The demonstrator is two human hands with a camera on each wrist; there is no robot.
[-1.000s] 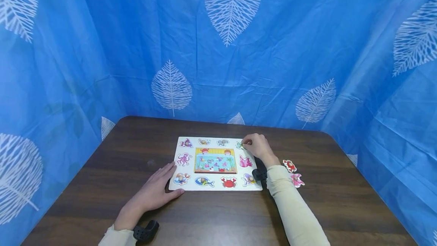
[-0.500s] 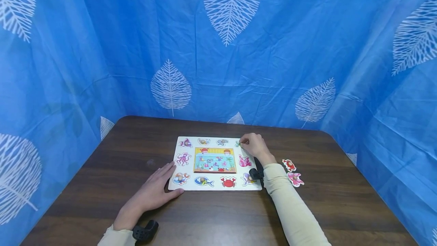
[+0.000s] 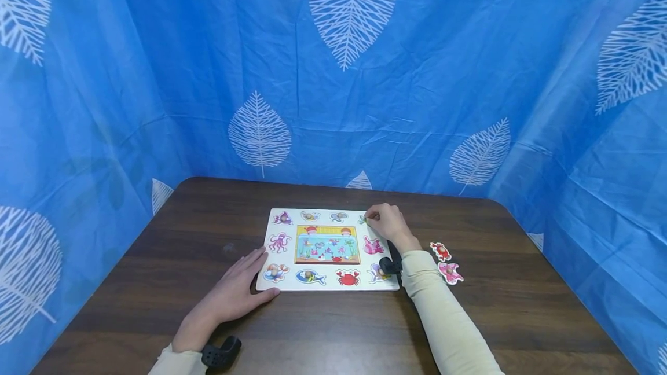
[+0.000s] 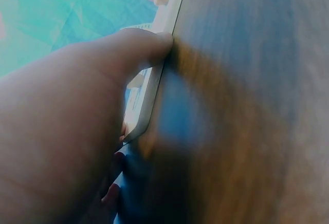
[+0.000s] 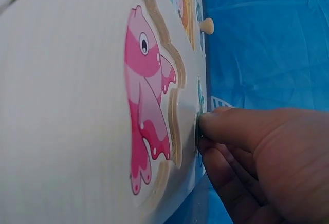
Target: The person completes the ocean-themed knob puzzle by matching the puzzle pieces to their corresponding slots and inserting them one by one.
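Observation:
A white wooden peg puzzle board [image 3: 331, 282] with sea animals lies on the table. My left hand [image 3: 237, 287] rests at its left side, fingers fairly straight along the edge. In the left wrist view the thumb [image 4: 149, 44] touches the board's front edge. At the far right corner my right hand [image 3: 388, 224] pinches a small green puzzle piece [image 5: 200, 98], largely hidden by the fingers; its animal cannot be told. A pink fish picture [image 5: 146, 95] shows in a recess beside that hand. Loose on the table are a red crab piece [image 3: 440, 252] and a pink fish piece [image 3: 450, 273].
Several knobbed pieces sit in the board's recesses, among them a blue striped fish [image 3: 311, 276]. An octopus picture [image 3: 279, 242] and a crab picture [image 3: 347, 278] show without knobs. Dark wooden table [image 3: 323, 334] all around, with a blue leaf-print curtain [image 3: 208, 74] behind it.
My right hand has shifted slightly left over the corner, still pinching the green piece. The left hand keeps its place on the board.

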